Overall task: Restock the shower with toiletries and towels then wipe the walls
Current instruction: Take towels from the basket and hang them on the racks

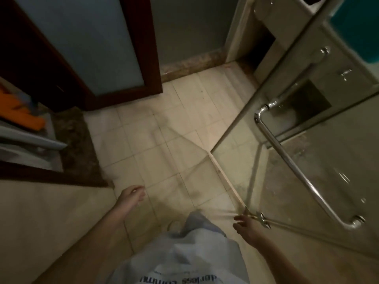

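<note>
I look down at a tiled bathroom floor (160, 140). The glass shower door (320, 152) stands at the right with a long chrome handle bar (297, 167). My right hand (246, 226) hangs beside the door's lower edge and its metal clamp (263, 219), fingers relaxed, holding nothing. My left hand (131, 197) hangs over the floor at lower left with loosely curled fingers, also holding nothing. No toiletries or towels are in my hands. The picture is dim and blurred.
A dark wooden door (114, 48) with a frosted panel stands open at upper left. Beyond the doorway at far left sits an orange object (22, 111) on a cart-like shelf. A recessed niche (309, 103) shows through the shower glass. A marble threshold (71, 144) lies at the doorway.
</note>
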The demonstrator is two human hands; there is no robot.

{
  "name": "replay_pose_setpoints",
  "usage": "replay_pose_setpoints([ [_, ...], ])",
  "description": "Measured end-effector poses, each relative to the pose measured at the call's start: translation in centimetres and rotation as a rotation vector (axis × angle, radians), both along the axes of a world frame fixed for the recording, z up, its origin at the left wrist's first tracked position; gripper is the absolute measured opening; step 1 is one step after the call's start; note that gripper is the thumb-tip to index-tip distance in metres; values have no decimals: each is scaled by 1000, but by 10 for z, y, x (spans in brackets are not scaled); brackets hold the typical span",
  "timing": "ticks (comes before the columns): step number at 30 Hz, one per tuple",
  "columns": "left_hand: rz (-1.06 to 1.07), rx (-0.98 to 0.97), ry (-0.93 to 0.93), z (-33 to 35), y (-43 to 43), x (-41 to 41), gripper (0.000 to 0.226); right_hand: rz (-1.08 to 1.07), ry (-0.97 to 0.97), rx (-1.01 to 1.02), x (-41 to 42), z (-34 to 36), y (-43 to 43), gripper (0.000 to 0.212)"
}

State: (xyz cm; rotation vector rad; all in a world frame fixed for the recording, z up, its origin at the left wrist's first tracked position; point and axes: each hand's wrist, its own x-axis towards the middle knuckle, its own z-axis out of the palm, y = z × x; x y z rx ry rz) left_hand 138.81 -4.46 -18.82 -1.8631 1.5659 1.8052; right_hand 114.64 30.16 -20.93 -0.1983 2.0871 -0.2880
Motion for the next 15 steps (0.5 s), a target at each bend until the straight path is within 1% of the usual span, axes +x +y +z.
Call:
replay_pose_setpoints([
  [2, 7, -12, 3, 6, -38, -16, 16, 17, -20, 16, -12, -25, -9, 22],
  [6, 3, 36, -31, -4, -112, -29, 20, 29, -70, 93, -40, -53, -50, 19],
  [9, 37, 24, -104, -14, -159, -33, 17, -10, -116, 143, -72, -46, -113, 17],
  [11, 98, 42, -186, -19, -186, -36, 18, 22, -136, 169, -105, -49, -157, 20],
  [13, 141, 70, -228, -17, -209, -44, 22, 81, -134, 136, -134, -51, -210, 31],
  [15, 202, 103, -237, -17, -242, -60, 19, 144, -136, 71, -169, -44, -278, 33],
])
